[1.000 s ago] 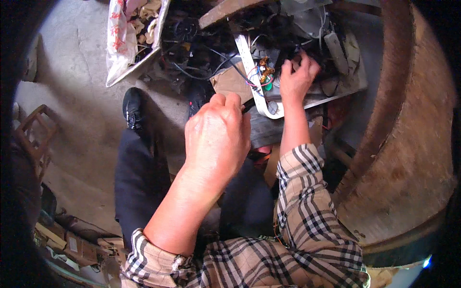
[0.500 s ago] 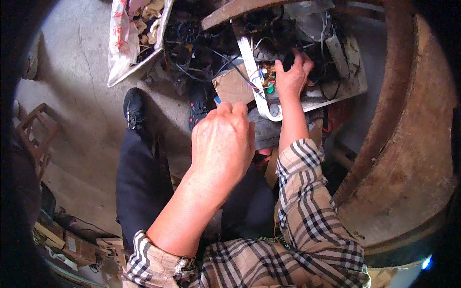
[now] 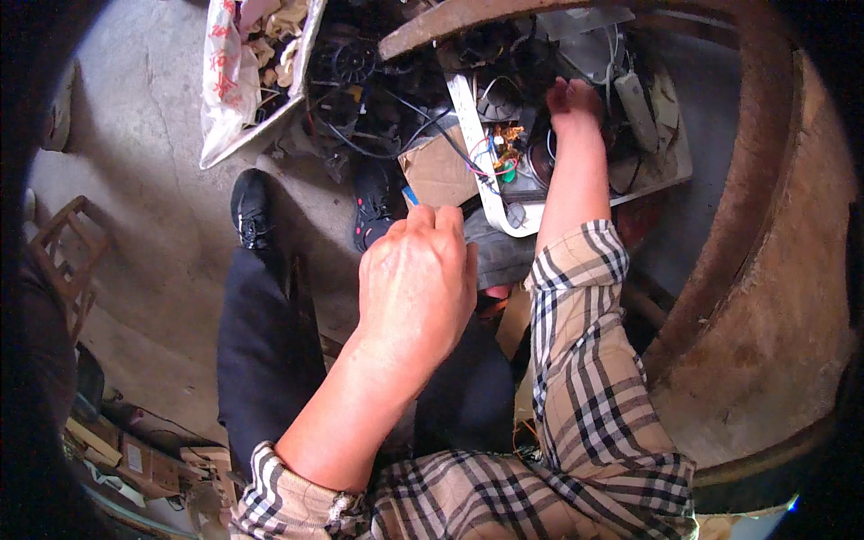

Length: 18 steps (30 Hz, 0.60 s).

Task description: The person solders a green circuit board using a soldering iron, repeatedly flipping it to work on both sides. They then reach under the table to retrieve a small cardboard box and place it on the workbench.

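Observation:
My left hand point(image 3: 417, 274) is closed in front of me, its back up. A small blue tip point(image 3: 410, 195) shows past its knuckles; the rest of that thing is hidden in the grip. My right hand point(image 3: 576, 105) reaches into a white tray point(image 3: 493, 203) of electrical parts, its fingers curled down among dark parts. What they hold, if anything, cannot be made out. Left of that hand in the tray lie a coppery circuit part point(image 3: 509, 142) with thin coloured wires and a green piece point(image 3: 508, 171). A round dark part point(image 3: 541, 160) sits partly under the right wrist.
A piece of cardboard point(image 3: 441, 168) lies left of the tray. Dark fan-like parts point(image 3: 354, 61) and cables pile up beyond it. At the far left stands a white bag-lined container point(image 3: 219, 99) of scraps. A curved brown wooden rim point(image 3: 756, 171) bounds the right side.
My right hand has moved farther away and slightly right, its fingers going from spread to curled. The coppery part and wires are now uncovered. My left hand has barely moved.

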Tool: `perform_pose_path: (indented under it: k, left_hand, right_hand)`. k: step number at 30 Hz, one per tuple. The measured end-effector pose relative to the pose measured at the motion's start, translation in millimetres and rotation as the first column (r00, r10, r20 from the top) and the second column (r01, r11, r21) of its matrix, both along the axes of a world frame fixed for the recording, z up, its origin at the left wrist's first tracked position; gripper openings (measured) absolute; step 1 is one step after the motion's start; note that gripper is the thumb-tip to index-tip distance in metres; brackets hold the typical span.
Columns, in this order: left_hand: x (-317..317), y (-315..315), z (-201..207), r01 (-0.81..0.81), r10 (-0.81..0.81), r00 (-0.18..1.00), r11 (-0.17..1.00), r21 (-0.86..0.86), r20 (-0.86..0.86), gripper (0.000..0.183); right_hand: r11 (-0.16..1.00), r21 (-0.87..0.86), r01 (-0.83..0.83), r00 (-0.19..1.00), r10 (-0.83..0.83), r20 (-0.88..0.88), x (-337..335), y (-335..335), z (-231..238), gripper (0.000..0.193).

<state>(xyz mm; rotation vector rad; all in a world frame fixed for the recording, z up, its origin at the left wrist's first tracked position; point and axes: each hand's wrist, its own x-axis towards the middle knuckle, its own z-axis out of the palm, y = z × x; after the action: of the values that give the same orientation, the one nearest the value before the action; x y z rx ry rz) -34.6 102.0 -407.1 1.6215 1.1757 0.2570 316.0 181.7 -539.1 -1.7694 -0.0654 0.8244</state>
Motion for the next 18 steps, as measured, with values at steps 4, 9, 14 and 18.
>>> perform_pose_path:
  k: [4,9,14,18]
  left_hand:
    - [-4.3,-2.4,-0.3,0.000,0.000,1.000,1.000,-0.022,-0.006,0.021]
    - [-7.8,-3.8,-3.1,0.013,-0.013,1.000,1.000,-0.017,0.004,0.021]
    - [-8.1,-2.8,-4.5,-0.001,0.001,1.000,1.000,-0.009,0.000,0.021]
    - [-7.8,-4.6,-7.4,0.002,-0.002,1.000,1.000,-0.007,-0.007,0.021]
  right_hand:
    - [0.841,-0.406,-0.358,0.875,0.454,0.168,27.9,-0.6,10.1,0.027]
    - [0.998,0.061,0.002,0.947,0.018,-0.320,49.8,13.0,7.6,0.031]
    - [0.886,0.339,0.317,0.867,-0.126,-0.482,42.5,14.0,-8.8,0.032]
    - [0.879,0.354,0.318,0.823,-0.071,-0.564,41.2,7.0,8.8,0.026]
